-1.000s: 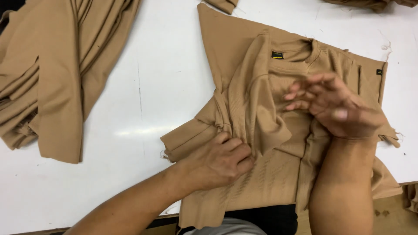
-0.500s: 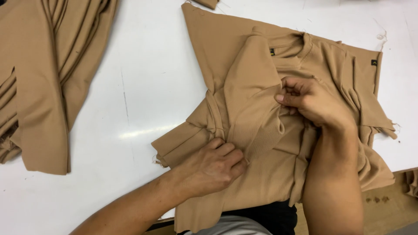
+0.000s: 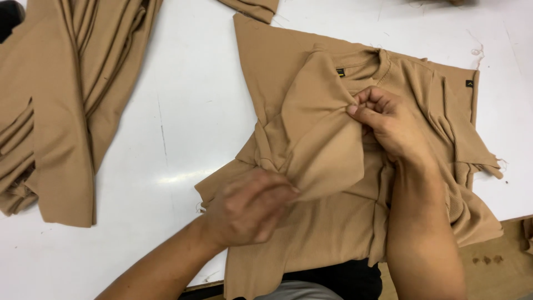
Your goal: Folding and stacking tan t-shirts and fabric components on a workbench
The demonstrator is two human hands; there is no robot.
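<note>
The tan shirt (image 3: 333, 222) lies in front of me on the white table (image 3: 183, 128), neck away from me, its hem hanging off the near edge. One loose flap (image 3: 325, 144) of it is lifted off the body. My right hand (image 3: 388, 125) pinches the flap's upper edge just below the collar (image 3: 363, 64), thumb and fingers closed on the cloth. My left hand (image 3: 250, 208) grips the flap's lower corner; it is blurred, so I cannot make out the fingers one by one, and it hides the folds beneath it. My right forearm covers the shirt's middle. More tan cloth lies under the shirt, its far corner showing. To my left sits a pile (image 3: 55, 111) of tan pieces, cut off by the frame's edge. Another tan scrap (image 3: 252, 6) is cut off at the top.
</note>
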